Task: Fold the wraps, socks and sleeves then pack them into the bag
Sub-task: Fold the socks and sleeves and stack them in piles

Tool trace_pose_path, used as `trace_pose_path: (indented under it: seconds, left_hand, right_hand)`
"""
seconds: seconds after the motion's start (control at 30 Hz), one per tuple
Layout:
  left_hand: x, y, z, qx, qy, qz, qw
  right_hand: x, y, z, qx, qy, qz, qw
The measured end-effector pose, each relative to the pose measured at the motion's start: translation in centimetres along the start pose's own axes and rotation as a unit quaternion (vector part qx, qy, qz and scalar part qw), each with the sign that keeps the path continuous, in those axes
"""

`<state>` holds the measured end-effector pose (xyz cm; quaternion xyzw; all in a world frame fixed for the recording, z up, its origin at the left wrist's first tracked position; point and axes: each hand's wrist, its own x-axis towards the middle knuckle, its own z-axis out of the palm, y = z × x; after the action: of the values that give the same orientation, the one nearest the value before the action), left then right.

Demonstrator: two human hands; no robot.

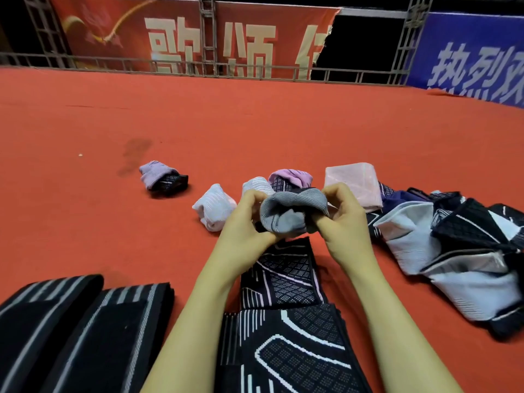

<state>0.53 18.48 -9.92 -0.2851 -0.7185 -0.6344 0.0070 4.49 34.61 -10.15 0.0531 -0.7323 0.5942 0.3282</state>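
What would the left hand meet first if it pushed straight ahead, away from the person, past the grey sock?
Probably the pale striped sock roll just beyond the left hand, though depth is unclear from this one view.

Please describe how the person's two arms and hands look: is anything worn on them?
Both forearms are bare up to the bottom edge of the picture; no sleeves show. The left hand and right hand wear no gloves. I see no watch, bracelet or ring.

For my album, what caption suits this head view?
Both hands, left and right, roll a grey sock above red carpet.
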Motion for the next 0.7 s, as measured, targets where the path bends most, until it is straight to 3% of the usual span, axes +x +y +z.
trace_pose_path:
  seconds: [0.07, 0.23, 0.33, 0.43, 0.53, 0.7]
  left_hand:
    - [-0.1, 0.4, -0.1, -0.043, 0.028, -0.002, 0.999]
    - [-0.2, 0.7, -0.4, -0.076, -0.024, -0.007, 0.997]
    - [0.2, 0.4, -0.4, -0.061, 0.040, -0.005, 0.997]
    - [0.6, 0.0, -0.5, 0.050, 0.129, 0.014, 0.990]
    - [0.3, 0.0, -0.6, 0.207, 0.208, 0.029, 0.956]
    - [-0.5, 0.6, -0.2, 0.363, 0.240, 0.029, 0.900]
  right_hand:
    - [0.1, -0.3, 0.0, 0.034, -0.012, 0.003, 0.999]
    - [0.0, 0.0, -0.2, 0.025, 0.003, 0.014, 1.000]
    - [0.0, 0.0, 0.2, 0.056, -0.030, 0.029, 0.998]
    - [-0.2, -0.6, 0.2, 0.094, -0.102, 0.046, 0.989]
    - [-0.4, -0.8, -0.5, 0.123, -0.149, 0.064, 0.979]
    - [-0.6, -1.1, -0.7, 0.061, -0.173, 0.074, 0.980]
